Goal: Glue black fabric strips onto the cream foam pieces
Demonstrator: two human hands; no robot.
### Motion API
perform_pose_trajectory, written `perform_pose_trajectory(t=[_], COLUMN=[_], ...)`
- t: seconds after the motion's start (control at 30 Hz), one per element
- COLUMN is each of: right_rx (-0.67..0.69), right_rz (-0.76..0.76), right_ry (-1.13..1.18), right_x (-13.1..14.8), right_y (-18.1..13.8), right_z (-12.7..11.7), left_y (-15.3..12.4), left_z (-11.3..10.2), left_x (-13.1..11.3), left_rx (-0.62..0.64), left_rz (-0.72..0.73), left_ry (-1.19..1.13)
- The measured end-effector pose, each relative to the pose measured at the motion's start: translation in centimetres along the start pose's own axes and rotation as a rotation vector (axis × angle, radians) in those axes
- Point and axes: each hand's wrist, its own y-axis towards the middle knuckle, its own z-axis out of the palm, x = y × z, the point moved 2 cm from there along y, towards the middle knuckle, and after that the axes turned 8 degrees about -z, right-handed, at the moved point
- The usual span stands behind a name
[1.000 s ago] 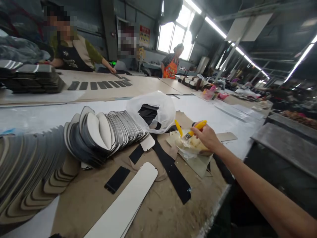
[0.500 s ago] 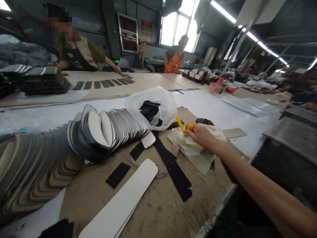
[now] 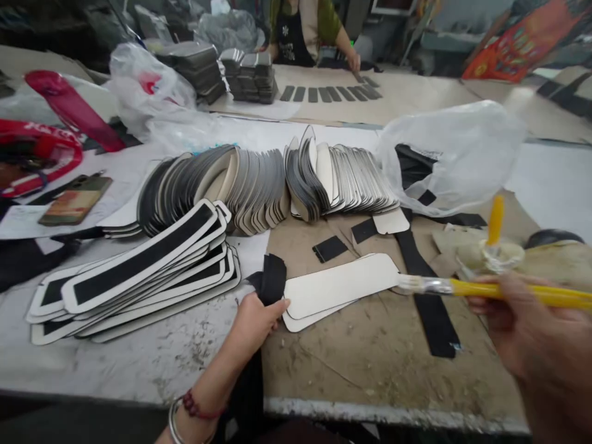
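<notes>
My right hand grips a paintbrush by its yellow handle. Its pale bristles touch or hover just over the right end of a long white panel, which lies on a second similar panel. My left hand is closed on a black fabric strip, its thumb at the panel's left end; the fingers are partly hidden. Beyond the right hand stands a glue-crusted pot with an upright yellow handle. A black strip lies under the brush.
White panels with black centres are piled at left. Rows of curved panels stand behind, beside a plastic bag holding black pieces. A phone lies far left. Across the table, a co-worker's hand is near dark strips.
The view has swung left and down. My right hand has brought the brush from the pot to the white panel's right end. My left hand has come into view.
</notes>
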Motion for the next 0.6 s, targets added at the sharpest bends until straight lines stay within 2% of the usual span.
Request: perform_pose_trajectory(t=[0.03, 0.07, 0.13, 0.23, 0.4, 0.6], right_rx=[-0.009, 0.039, 0.153, 0.268, 0.331, 0.253], right_rz=[0.113, 0.174, 0.228, 0.252, 0.264, 0.074], right_ry=[0.128, 0.238, 0.387, 0.461, 0.379, 0.078], right_x=[1.0, 1.9, 3.2, 3.3, 1.9, 2.2], right_y=[-1.1, -2.0, -3.5, -5.0, -6.0, -4.5], right_z=[2.9, 5.7, 10.4, 14.2, 15.7, 13.6], left_y=[-0.1, -0.1, 0.1, 0.6, 0.9, 1.0], left_z=[0.0, 0.0, -0.1, -0.2, -0.4, -0.7], left_x=[0.0, 0.0, 0.3, 0.8, 1.1, 1.4], left_rx=[0.025, 0.05, 0.095, 0.138, 0.191, 0.22], left_rz=[0.006, 0.011, 0.016, 0.015, 0.02, 0.021], left_ry=[-0.025, -0.047, -0.087, -0.13, -0.176, -0.182])
